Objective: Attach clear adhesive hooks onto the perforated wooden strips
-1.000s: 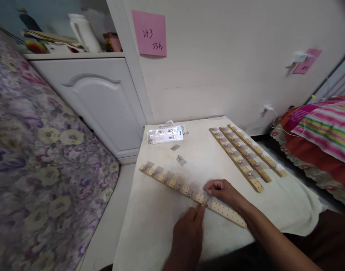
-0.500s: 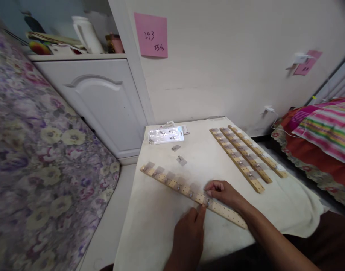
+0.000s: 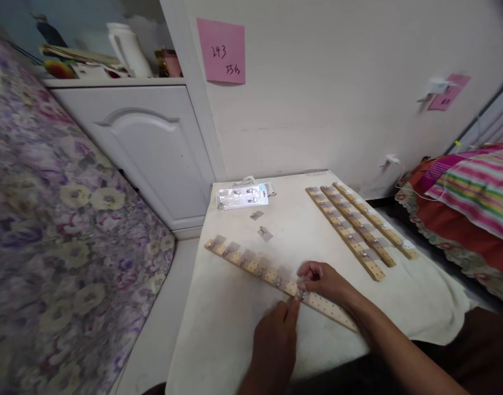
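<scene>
As left hand point(image 3: 276, 337) touches strip point(image 3: 271, 276), index extended, right hand point(image 3: 323, 278) half-curled (hold unclear)

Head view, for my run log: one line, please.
left hand: at wooden strip | right hand: same strip | loose clear tabs: on cloth

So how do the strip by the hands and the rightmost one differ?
The near strip carries squarish clear pieces; the rightmost strip, whiter, rounder ones. The near strip has a long bare end; pieces nearly reach the rightmost strip's near end. The left hand and right hand are at the near strip; neither touches the rightmost strip. Both are narrow and wooden.
</scene>
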Demonstrator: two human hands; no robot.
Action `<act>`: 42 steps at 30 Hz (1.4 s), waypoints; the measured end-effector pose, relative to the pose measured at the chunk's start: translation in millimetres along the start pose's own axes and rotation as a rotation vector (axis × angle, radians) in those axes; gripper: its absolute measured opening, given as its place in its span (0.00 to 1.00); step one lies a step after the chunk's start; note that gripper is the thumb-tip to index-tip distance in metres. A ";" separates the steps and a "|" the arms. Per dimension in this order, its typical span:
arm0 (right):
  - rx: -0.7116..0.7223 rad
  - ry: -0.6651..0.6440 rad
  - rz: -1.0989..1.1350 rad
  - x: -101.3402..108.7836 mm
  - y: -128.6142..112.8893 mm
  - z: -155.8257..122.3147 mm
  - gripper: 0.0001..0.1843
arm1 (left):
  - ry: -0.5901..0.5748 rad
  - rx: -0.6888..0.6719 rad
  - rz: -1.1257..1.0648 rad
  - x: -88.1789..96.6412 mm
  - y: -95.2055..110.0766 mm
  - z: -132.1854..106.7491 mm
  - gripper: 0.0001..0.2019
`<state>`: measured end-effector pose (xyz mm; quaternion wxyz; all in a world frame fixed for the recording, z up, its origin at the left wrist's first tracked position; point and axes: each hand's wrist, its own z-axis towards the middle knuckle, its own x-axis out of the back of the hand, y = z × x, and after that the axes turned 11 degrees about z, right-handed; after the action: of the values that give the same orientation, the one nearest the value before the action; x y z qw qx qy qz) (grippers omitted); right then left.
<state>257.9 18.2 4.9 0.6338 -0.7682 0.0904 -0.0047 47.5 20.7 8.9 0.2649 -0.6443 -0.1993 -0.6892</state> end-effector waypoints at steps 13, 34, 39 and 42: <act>-0.026 0.048 0.043 9.7 -3.8 -6.2 0.17 | -0.031 0.017 -0.033 -1.0 -3.0 1.2 0.26; 0.175 0.234 -0.497 -34.7 -34.8 150.4 0.13 | -0.162 0.084 -0.268 5.4 -6.7 -0.3 0.23; 0.195 0.174 -0.647 -45.6 -39.5 173.0 0.17 | -0.169 0.085 -0.303 5.1 -7.0 -1.1 0.22; 0.196 0.149 -0.695 -49.2 -41.5 174.5 0.11 | -0.152 0.086 -0.322 2.7 -7.4 -1.7 0.21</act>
<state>236.2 202.6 16.3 0.6565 -0.6863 -0.1312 -0.2843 41.5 25.2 11.9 0.1625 -0.6425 -0.3485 -0.6628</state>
